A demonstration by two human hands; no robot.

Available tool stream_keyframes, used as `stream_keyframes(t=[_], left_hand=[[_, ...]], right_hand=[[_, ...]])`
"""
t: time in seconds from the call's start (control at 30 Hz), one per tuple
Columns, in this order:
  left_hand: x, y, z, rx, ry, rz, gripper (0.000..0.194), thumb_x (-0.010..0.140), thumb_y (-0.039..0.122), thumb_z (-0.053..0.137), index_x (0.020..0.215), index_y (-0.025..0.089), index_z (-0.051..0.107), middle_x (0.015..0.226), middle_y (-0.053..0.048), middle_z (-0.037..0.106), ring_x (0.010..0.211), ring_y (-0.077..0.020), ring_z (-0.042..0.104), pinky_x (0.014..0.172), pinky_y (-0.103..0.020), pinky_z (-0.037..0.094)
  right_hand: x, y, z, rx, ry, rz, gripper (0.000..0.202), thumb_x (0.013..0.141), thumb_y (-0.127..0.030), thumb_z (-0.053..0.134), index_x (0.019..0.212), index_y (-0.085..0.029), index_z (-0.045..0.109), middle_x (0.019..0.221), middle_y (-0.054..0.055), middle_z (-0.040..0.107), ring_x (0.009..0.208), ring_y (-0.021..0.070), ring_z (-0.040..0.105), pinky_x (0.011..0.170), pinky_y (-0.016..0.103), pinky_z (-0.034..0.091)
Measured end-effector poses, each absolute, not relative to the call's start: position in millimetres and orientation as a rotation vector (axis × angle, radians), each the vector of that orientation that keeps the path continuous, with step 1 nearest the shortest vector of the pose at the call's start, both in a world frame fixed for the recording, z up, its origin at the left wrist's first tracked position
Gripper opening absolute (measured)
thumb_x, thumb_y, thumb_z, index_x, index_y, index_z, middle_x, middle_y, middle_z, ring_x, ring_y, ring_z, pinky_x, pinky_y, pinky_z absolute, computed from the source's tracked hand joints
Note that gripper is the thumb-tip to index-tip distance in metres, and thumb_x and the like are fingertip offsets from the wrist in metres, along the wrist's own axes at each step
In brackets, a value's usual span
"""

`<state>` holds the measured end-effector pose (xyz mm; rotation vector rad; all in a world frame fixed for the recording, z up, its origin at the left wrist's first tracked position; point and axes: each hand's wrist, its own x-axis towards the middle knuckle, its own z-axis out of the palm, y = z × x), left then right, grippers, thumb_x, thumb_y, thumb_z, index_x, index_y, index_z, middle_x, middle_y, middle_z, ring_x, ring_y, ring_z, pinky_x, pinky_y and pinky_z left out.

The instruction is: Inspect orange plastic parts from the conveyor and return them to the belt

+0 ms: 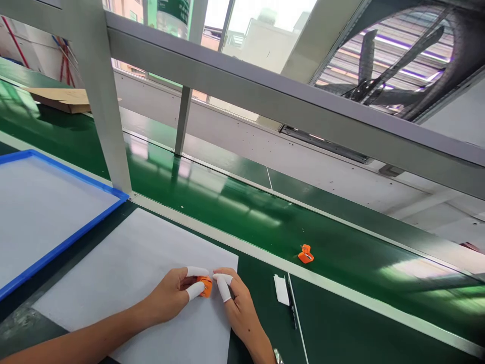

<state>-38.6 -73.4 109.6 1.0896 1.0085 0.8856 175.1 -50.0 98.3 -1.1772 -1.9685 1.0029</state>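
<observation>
Over a white sheet (pixel 151 263), my left hand (pixel 170 296) pinches a small orange part (pixel 205 286) between thumb and index finger, both covered with white finger cots. Just right of the part is my right hand (pixel 237 298), its white-covered thumb and index finger closed together at the tips. Whatever may be between those right fingertips is too small to make out. A second orange piece (pixel 305 254) lies on the green surface beyond the pale rail.
A blue-rimmed white tray (pixel 71 175) lies at the left. Right of the sheet are a white strip (pixel 281 289) and a thin dark tool (pixel 291 303). A grey frame post (pixel 100 101) rises behind the tray, and cardboard (pixel 60 98) lies at the back left.
</observation>
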Motion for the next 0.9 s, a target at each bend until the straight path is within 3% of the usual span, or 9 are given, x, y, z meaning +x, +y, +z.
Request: stream_keyframes(t=[0.13, 0.33, 0.47, 0.57, 0.9], left_hand=[[-38.4, -73.2, 103.1, 1.065, 1.016, 0.885, 0.036, 0.09, 0.029, 0.066, 0.125, 0.019, 0.07, 0.118, -0.008, 0.076, 0.113, -0.0266, 0.069, 0.106, -0.041, 0.05], [-38.0, -72.4, 102.7, 1.079, 1.018, 0.887, 0.036, 0.09, 0.029, 0.066, 0.124, 0.02, 0.07, 0.12, -0.008, 0.075, 0.114, -0.0269, 0.069, 0.107, -0.041, 0.051], [-37.6, -72.4, 107.4, 1.096, 0.981, 0.902, 0.033, 0.091, 0.03, 0.065, 0.121, 0.02, 0.071, 0.121, -0.008, 0.075, 0.114, -0.027, 0.069, 0.106, -0.041, 0.052], [-37.0, -73.3, 106.7, 1.101, 0.943, 0.938, 0.031, 0.092, 0.029, 0.065, 0.122, 0.021, 0.07, 0.125, -0.008, 0.073, 0.113, -0.0261, 0.069, 0.106, -0.041, 0.052], [-35.6, -75.0, 101.9, 1.053, 0.857, 0.993, 0.028, 0.093, 0.029, 0.066, 0.119, 0.024, 0.071, 0.129, -0.008, 0.068, 0.114, -0.0271, 0.067, 0.102, -0.042, 0.056]], right_hand=[[176.1, -50.7, 92.0, -1.18, -2.027, 0.97, 0.026, 0.103, -0.025, 0.045, 0.105, -0.025, 0.071, 0.125, 0.007, 0.063, 0.116, 0.0207, 0.061, 0.101, 0.036, 0.049], [176.7, -50.3, 88.0, -1.185, -2.04, 0.925, 0.024, 0.101, -0.027, 0.048, 0.097, -0.023, 0.071, 0.123, 0.009, 0.064, 0.113, 0.0228, 0.063, 0.098, 0.039, 0.052], [175.3, -53.1, 93.4, -1.116, -1.928, 1.096, 0.022, 0.1, -0.033, 0.054, 0.114, -0.027, 0.069, 0.126, 0.008, 0.066, 0.114, 0.0229, 0.065, 0.099, 0.04, 0.054], [173.7, -55.4, 98.2, -1.131, -1.855, 1.222, 0.032, 0.096, -0.036, 0.061, 0.127, -0.029, 0.064, 0.123, 0.008, 0.069, 0.113, 0.0235, 0.067, 0.101, 0.041, 0.055], [172.1, -53.0, 96.3, -1.169, -1.845, 1.266, 0.031, 0.096, -0.04, 0.061, 0.124, -0.03, 0.068, 0.108, 0.006, 0.07, 0.103, 0.0235, 0.068, 0.095, 0.04, 0.056]])
